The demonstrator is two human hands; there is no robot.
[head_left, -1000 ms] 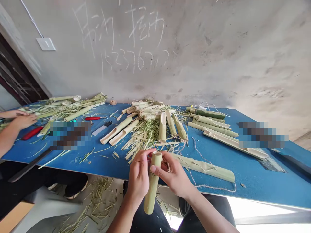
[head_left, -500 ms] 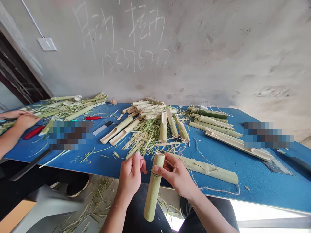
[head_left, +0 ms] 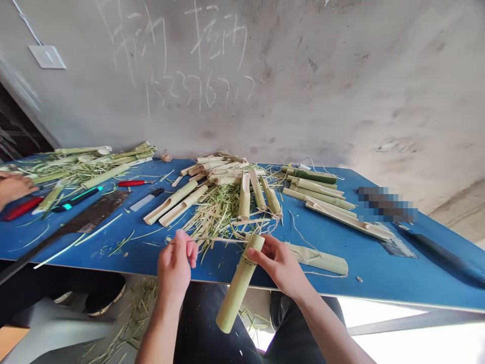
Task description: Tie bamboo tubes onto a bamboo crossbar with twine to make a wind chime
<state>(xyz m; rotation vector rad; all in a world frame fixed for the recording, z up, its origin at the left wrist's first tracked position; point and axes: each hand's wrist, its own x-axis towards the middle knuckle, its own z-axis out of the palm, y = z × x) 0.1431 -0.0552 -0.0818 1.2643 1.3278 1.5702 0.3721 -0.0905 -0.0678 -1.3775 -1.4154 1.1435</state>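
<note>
My right hand (head_left: pixel 278 263) grips the top of a pale green bamboo tube (head_left: pixel 238 285), which slants down and to the left over my lap at the table's near edge. My left hand (head_left: pixel 176 265) is pinched on a thin twine (head_left: pixel 212 239) that runs taut from the tube's upper end to its fingers. The twine is wound round the tube just below its rim. A split bamboo piece (head_left: pixel 320 259) lies on the blue table (head_left: pixel 379 273) just right of my right hand.
Cut bamboo pieces and green shavings (head_left: pixel 223 194) are heaped mid-table, with long split bamboo (head_left: pixel 329 202) at the right. A cleaver (head_left: pixel 76 222), a green-handled tool (head_left: pixel 78 198) and a red-handled tool (head_left: pixel 132 183) lie left. Another person's hand (head_left: pixel 13 187) rests at far left.
My left hand has come off the tube and moved left, drawing the twine out taut. The tube has tilted from near upright to a slant. The camera has swung slightly.
</note>
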